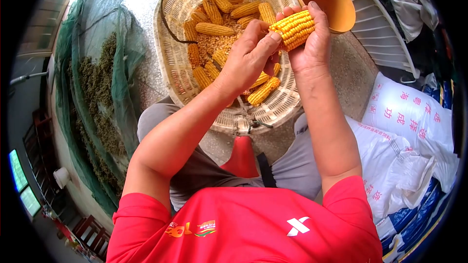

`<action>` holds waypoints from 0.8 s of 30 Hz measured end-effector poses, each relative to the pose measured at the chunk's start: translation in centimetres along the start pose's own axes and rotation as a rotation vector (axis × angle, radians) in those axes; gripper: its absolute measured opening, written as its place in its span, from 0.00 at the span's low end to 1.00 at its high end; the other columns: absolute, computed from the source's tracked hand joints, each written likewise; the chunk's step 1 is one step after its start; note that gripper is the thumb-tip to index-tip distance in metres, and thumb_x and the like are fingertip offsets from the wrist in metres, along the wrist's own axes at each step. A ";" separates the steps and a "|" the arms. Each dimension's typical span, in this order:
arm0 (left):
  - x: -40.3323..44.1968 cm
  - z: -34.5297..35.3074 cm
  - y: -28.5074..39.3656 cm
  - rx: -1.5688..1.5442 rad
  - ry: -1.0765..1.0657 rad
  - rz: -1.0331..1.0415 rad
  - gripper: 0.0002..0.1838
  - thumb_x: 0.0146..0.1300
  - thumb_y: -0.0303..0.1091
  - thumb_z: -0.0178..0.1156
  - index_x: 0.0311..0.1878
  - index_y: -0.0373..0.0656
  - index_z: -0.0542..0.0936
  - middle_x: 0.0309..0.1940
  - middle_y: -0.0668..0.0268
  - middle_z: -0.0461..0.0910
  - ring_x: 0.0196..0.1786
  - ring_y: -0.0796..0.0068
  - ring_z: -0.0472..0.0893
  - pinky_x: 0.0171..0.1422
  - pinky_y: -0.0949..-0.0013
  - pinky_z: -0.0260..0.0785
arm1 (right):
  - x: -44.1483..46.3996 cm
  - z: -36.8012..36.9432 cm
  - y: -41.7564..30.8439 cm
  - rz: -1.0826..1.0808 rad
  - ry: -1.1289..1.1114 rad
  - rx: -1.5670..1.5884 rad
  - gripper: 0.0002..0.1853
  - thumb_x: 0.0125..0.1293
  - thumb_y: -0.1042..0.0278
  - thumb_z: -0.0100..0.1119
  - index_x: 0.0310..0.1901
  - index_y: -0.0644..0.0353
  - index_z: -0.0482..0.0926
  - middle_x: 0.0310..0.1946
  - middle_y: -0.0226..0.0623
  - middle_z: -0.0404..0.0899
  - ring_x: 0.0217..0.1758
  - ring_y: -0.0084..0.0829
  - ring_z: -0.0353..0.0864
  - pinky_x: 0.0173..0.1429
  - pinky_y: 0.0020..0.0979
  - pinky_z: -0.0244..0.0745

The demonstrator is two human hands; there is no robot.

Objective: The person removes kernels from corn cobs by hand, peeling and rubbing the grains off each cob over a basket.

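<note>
A yellow ear of corn (295,29) is in my right hand (314,44), whose fingers wrap round its far side and right end. My left hand (251,53) is closed at the left end of the same ear, its thumb pressed against the kernels. Both hands are above the right side of a round woven basket (173,75). Inside the basket lie several more ears (214,29) and many loose kernels (219,43). Part of the basket's contents is hidden under my left hand and forearm.
An orange-brown bowl (331,0) stands at the basket's upper right, beside a white slatted rack (378,29). White printed sacks (407,122) lie on the right. Green netting with dried plants (100,83) is on the left. A red object (242,156) sits between my knees.
</note>
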State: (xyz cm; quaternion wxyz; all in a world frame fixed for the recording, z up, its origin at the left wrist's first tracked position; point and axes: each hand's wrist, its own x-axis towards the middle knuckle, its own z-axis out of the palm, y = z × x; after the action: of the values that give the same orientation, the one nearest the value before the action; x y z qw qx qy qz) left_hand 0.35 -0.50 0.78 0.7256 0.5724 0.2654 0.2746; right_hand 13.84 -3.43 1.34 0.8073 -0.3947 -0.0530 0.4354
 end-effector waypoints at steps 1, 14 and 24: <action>0.0 0.0 0.0 0.010 0.005 0.003 0.15 0.73 0.42 0.48 0.45 0.37 0.69 0.22 0.67 0.74 0.21 0.82 0.74 0.23 0.77 0.68 | 0.0 0.0 0.0 -0.008 0.000 0.004 0.12 0.63 0.59 0.59 0.37 0.59 0.73 0.31 0.39 0.79 0.36 0.37 0.81 0.46 0.40 0.80; 0.3 0.0 -1.7 0.397 0.191 0.179 0.15 0.74 0.42 0.46 0.40 0.39 0.70 0.21 0.64 0.74 0.20 0.80 0.73 0.20 0.74 0.66 | -0.3 0.5 0.8 -0.051 0.039 -0.002 0.14 0.59 0.62 0.64 0.38 0.63 0.73 0.30 0.42 0.79 0.33 0.36 0.82 0.42 0.37 0.82; -0.4 0.3 -0.3 0.057 0.142 0.065 0.13 0.74 0.39 0.45 0.41 0.38 0.70 0.21 0.65 0.72 0.17 0.80 0.72 0.18 0.74 0.65 | -0.5 0.6 0.4 -0.025 0.027 0.003 0.16 0.58 0.60 0.64 0.39 0.64 0.72 0.31 0.43 0.78 0.34 0.38 0.82 0.42 0.38 0.82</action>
State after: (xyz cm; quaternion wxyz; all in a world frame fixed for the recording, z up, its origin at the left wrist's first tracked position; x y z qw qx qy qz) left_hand 0.33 -1.04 0.56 0.6790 0.5803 0.3052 0.3302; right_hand 12.96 -3.34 1.63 0.8141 -0.3985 -0.0463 0.4199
